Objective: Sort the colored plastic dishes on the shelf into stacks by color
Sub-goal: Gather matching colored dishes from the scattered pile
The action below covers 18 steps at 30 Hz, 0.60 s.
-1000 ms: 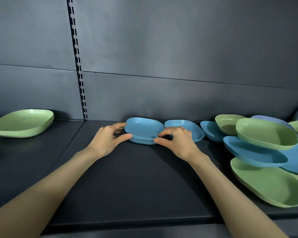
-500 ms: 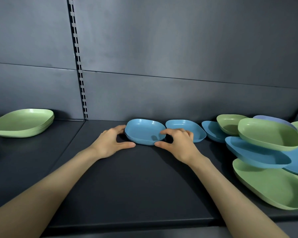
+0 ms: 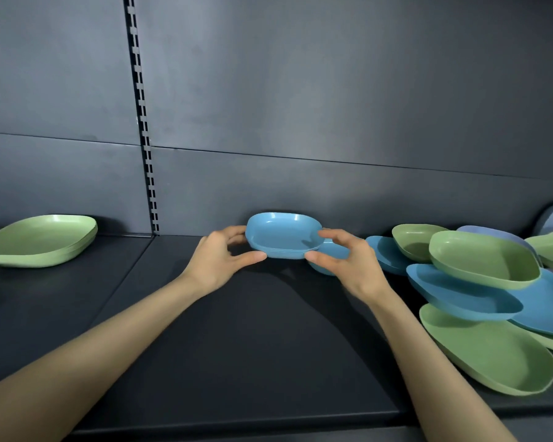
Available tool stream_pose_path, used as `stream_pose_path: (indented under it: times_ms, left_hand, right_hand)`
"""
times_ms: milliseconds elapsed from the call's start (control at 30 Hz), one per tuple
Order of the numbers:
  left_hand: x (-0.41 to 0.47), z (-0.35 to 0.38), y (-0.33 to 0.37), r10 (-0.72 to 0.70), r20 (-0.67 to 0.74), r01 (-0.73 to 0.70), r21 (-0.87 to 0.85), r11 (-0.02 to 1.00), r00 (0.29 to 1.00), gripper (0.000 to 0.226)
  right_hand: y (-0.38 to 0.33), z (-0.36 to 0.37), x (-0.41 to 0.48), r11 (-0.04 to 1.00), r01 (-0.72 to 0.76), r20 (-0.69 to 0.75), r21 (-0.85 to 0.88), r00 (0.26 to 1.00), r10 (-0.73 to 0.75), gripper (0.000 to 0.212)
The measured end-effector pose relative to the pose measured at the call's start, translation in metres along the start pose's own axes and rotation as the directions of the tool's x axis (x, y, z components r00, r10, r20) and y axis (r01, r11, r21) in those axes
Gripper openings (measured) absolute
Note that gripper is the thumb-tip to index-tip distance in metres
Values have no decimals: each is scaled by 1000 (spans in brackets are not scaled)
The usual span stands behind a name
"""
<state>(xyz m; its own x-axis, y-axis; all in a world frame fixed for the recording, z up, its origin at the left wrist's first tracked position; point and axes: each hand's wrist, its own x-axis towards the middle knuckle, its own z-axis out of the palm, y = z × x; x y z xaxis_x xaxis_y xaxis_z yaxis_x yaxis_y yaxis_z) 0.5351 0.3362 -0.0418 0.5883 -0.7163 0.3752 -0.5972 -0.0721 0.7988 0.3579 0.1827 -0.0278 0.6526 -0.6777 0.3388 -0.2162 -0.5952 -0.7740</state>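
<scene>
**Holding a nested blue pair off the shelf: tips for landing it clean**

Got both hands on the blue pair [image 3: 283, 236], dead ahead at 12 o'clock. It looks clear of the shelf [image 3: 253, 346], with a shadow under it. My left hand [image 3: 219, 255] pinches its 9 o'clock edge, thumb under the near rim and fingers [image 3: 232, 231] curled over the far side. My right hand [image 3: 348, 266] does the same at 3 o'clock. So both sets of fingers are narrow, closed on that pair, nothing loose. There's a seam along the front, so I read it as two dishes nested, not one.

A small blue dish [image 3: 331, 250] sits on the shelf just behind my right hand, partly hidden. My guess is the pair goes onto it, or it joins the pair. To do that well, I'd keep the pair level so the top one doesn't slide out and line up the rounded corners before lowering. I'd let go only once it seats flat.

The green stack [image 3: 39, 240] at 9 o'clock looks sorted. The mixed jumble [image 3: 482, 260] at 3 o'clock is the real work left, with greens, blues and a lavender dish [image 3: 492, 231] leaning on each other. I'd keep my right elbow away from it, since those tilted ones look ready to slide. It's light, slick-looking plastic, so a gentle pinch should be plenty.
</scene>
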Motion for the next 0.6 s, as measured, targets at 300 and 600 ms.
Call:
stream_pose_path:
  times_ms: [300, 600]
  left_hand:
    - [22, 45, 5, -1, 73, 4, -33, 999, 997, 47]
    - [23, 56, 2, 24, 80, -20, -52, 998, 996, 48]
  right_hand:
    - [20, -28, 7, 991, -126, -21, -45, 992, 125, 54]
    - [29, -30, 9, 989, -140, -47, -52, 989, 138, 57]
